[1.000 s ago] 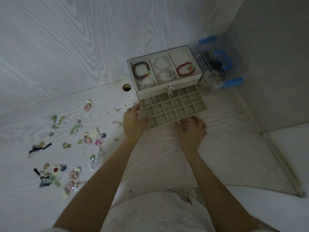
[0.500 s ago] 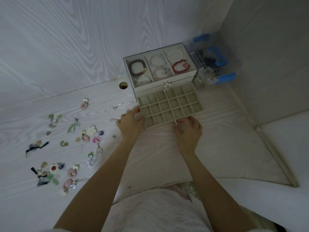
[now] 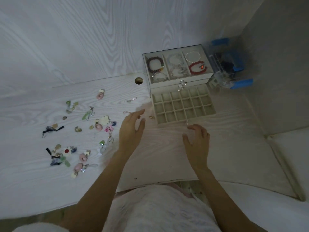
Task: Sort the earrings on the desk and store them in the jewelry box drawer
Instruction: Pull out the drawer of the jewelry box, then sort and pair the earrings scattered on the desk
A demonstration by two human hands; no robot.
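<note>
Here the cream jewelry box (image 3: 179, 81), right of centre, has its gridded lower drawer (image 3: 184, 106) pulled out, every visible cell bare. The left hand (image 3: 132, 129) hovers just left of the drawer, fingers straight and spread, holding nothing. The right hand (image 3: 197, 139) sits just below the drawer's front edge, fingers loosely bent, gripping nothing. The colourful scattered earrings (image 3: 80, 131) lie across the pale wood-grain desk (image 3: 33, 173) at centre left, beside the left hand.
</note>
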